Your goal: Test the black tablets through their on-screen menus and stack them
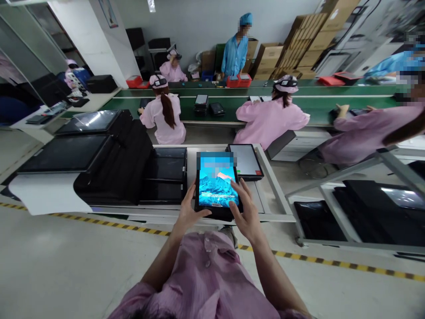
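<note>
A tablet point(215, 184) with a lit screen, showing blue mountains, is in front of me at the near edge of a white table. My left hand point(190, 212) grips its lower left side, the thumb lying along the bottom edge. Over the right side of the screen, my right hand point(246, 210) has its fingers spread, with thumb and fingertips at or just above the glass. Just behind, to the right, lies another tablet point(246, 160) with a pale grey screen, on top of a dark device. What lies under the lit tablet is mostly hidden.
Stacks of black tablets point(166, 175) and larger dark panels point(64, 153) fill the table's left side. A metal cart point(318, 177) with dark panels stands right. Beyond, several co-workers sit or stand along a green conveyor bench point(222, 93). Yellow-black tape point(299, 257) crosses the floor.
</note>
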The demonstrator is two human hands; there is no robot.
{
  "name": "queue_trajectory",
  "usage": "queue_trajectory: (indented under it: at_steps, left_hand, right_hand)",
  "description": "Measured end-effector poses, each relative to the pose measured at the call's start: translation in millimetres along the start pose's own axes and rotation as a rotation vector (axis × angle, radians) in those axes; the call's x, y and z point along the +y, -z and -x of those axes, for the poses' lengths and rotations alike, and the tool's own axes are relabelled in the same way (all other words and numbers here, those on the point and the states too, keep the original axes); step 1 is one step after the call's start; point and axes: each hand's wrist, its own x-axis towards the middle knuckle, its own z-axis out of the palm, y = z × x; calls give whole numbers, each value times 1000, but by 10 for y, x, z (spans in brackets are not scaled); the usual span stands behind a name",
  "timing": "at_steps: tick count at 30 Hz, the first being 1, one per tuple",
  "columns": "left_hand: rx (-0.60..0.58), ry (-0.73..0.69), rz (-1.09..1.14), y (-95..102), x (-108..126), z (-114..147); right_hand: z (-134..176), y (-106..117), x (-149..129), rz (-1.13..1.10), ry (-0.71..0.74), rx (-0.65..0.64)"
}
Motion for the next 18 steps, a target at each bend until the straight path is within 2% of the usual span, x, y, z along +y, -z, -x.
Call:
queue_trajectory:
  at_steps: [2, 4, 6, 9, 11, 13, 18]
  left_hand:
    - [-7, 15, 57, -6, 6, 19]
    - [20, 23, 99, -19, 30, 30]
    - [65, 25, 113, -45, 51, 33]
    - [133, 34, 146, -110, 33, 38]
    - [179, 34, 182, -151, -24, 47]
    - [197, 7, 213, -169, -107, 58]
    - [64, -136, 188, -115, -275, 69]
  right_hand:
    - [-84, 47, -59, 73, 124, -65]
    - [-223, 96, -40, 122, 174, -111]
    - [-370, 144, 28, 188, 143, -46]
    - [-472, 195, 97, 253, 63, 139]
    - [-420, 197, 70, 230, 61, 171]
    - [-301, 174, 1, 184, 109, 146]
    - [-18, 106, -123, 105, 229, 91]
